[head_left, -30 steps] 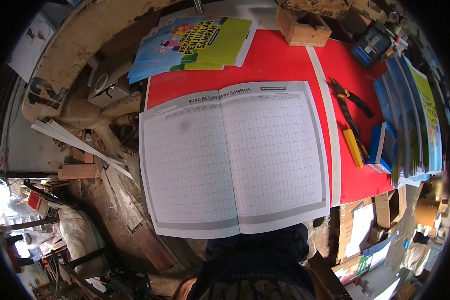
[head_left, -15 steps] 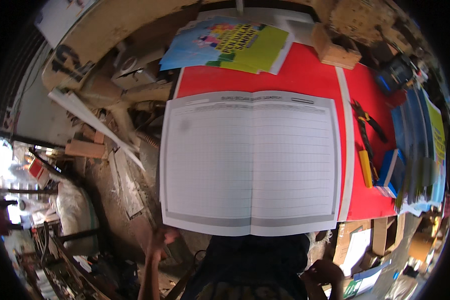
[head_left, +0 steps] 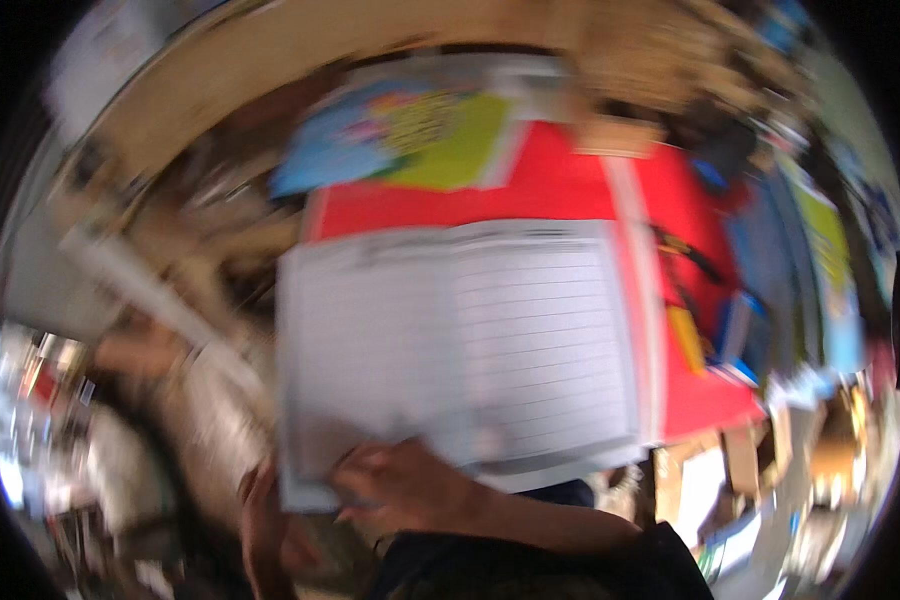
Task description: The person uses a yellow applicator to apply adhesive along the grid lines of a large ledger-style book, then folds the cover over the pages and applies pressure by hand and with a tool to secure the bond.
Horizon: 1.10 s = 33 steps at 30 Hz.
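An open ledger book [head_left: 550,350] with ruled pages lies across the near part of the red tabletop [head_left: 420,205]. My right hand [head_left: 400,485] reaches across my body to the book's lower left corner, over the left page's near edge. Its fingers are curled in, and what they hold, if anything, I cannot make out. Just left of that corner is my left hand [head_left: 262,505], low and near the book's edge. Motion smears its fingers.
Blue and green booklets [head_left: 400,135] lie at the far edge, near a wooden block [head_left: 618,136]. On the right are pliers [head_left: 685,250], a yellow-handled tool [head_left: 685,338], a blue box [head_left: 742,330] and a stack of booklets [head_left: 800,270]. Cardboard boxes [head_left: 745,455] stand below right.
My right hand has come up from my right side, across to the book's lower left corner. My left hand has shifted slightly left. The view has moved, so the table sits further left and lower.
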### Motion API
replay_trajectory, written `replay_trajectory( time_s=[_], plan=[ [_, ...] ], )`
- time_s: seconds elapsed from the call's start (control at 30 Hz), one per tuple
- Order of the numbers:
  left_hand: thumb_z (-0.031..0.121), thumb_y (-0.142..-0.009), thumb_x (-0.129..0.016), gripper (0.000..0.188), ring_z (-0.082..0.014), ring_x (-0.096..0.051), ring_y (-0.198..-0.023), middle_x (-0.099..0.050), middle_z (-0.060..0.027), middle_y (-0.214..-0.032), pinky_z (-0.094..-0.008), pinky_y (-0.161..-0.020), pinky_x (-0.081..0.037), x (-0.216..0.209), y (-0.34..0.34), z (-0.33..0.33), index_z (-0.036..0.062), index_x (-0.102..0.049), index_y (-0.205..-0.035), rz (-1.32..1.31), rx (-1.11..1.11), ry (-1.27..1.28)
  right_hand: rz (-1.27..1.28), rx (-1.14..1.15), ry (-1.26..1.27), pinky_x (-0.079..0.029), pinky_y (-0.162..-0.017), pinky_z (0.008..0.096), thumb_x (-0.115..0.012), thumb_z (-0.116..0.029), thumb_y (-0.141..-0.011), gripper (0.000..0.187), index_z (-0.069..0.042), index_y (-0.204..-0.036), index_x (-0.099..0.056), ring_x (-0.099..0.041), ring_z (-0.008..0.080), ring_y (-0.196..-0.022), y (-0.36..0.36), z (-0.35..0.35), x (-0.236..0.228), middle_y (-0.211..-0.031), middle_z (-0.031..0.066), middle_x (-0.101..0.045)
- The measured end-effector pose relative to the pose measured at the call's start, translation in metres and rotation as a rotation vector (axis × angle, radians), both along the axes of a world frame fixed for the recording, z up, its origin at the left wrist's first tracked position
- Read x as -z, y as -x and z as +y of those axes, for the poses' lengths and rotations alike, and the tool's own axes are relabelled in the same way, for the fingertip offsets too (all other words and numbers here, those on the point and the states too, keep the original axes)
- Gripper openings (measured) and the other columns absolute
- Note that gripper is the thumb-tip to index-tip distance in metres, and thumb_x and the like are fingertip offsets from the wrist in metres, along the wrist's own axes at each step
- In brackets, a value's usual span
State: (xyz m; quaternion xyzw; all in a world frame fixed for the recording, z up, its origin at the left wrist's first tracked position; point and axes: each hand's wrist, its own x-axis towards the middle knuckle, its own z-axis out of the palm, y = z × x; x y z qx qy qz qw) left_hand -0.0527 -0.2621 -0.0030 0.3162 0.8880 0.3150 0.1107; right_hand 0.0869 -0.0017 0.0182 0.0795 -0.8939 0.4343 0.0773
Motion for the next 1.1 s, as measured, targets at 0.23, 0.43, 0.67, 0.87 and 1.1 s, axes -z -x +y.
replay_trajectory(
  time_s=[0.23, 0.43, 0.67, 0.87, 1.1],
  plan=[
    [0.037, -0.083, -0.088, 0.083, -0.0496, -0.051, -0.13, -0.053, -0.0246, -0.147, -0.0603, -0.11, -0.043, 0.013, 0.037, -0.02, 0.006, -0.052, -0.152, -0.653, -0.499, -0.262, 0.255, 0.079, 0.327, -0.054, -0.075, 0.0466, -0.076, -0.02, -0.086, 0.03, -0.001, -0.107, -0.066, -0.066, 0.0362, -0.085, 0.031, -0.022, 0.06, -0.088, 0.0177, -0.067],
    [0.026, -0.088, -0.08, 0.065, -0.0429, -0.056, -0.126, -0.059, -0.0219, -0.142, -0.0543, -0.109, -0.046, -0.049, 0.025, 0.08, 0.0039, -0.057, -0.145, -0.299, -0.344, -0.3, 0.068, 0.289, 0.735, -0.059, -0.07, 0.0391, -0.086, -0.009, -0.064, 0.047, -0.001, -0.108, -0.071, -0.074, 0.025, -0.08, 0.015, -0.013, 0.046, -0.089, 0.0145, -0.075],
    [0.013, -0.093, -0.071, 0.046, -0.035, -0.062, -0.123, -0.065, -0.0186, -0.135, -0.0472, -0.107, -0.048, -0.115, 0.031, 0.111, 0.0015, -0.062, -0.137, 0.357, -0.047, -0.249, -0.088, 0.4, 0.839, -0.054, -0.072, 0.0393, -0.088, -0.028, -0.083, 0.035, 0.001, -0.087, -0.07, -0.071, 0.0279, -0.085, -0.05, 0.038, -0.019, -0.087, 0.0172, -0.07],
    [0.009, -0.092, -0.071, 0.047, -0.0414, -0.061, -0.126, -0.067, -0.0235, -0.131, -0.0488, -0.11, -0.046, -0.142, -0.018, 0.191, -0.0015, -0.06, -0.136, 0.059, 0.339, -0.156, 0.072, 1.055, 0.452, -0.059, -0.068, 0.033, -0.084, -0.015, -0.088, 0.027, -0.002, -0.11, -0.077, -0.074, 0.0152, -0.083, -0.186, 0.083, -0.05, -0.097, 0.0083, -0.079],
    [0.04, -0.108, -0.054, 0.078, -0.0487, -0.02, -0.157, -0.021, -0.0335, -0.167, -0.0571, -0.127, -0.022, -0.032, -0.039, 0.26, -0.0011, -0.02, -0.164, 0.253, 0.691, 0.137, -0.436, 1.251, 0.373, -0.055, -0.057, 0.0292, -0.084, -0.013, -0.087, 0.03, 0.008, -0.103, -0.07, -0.069, 0.0154, -0.061, -0.21, 0.097, -0.023, -0.079, 0.0137, -0.076]
  ],
)
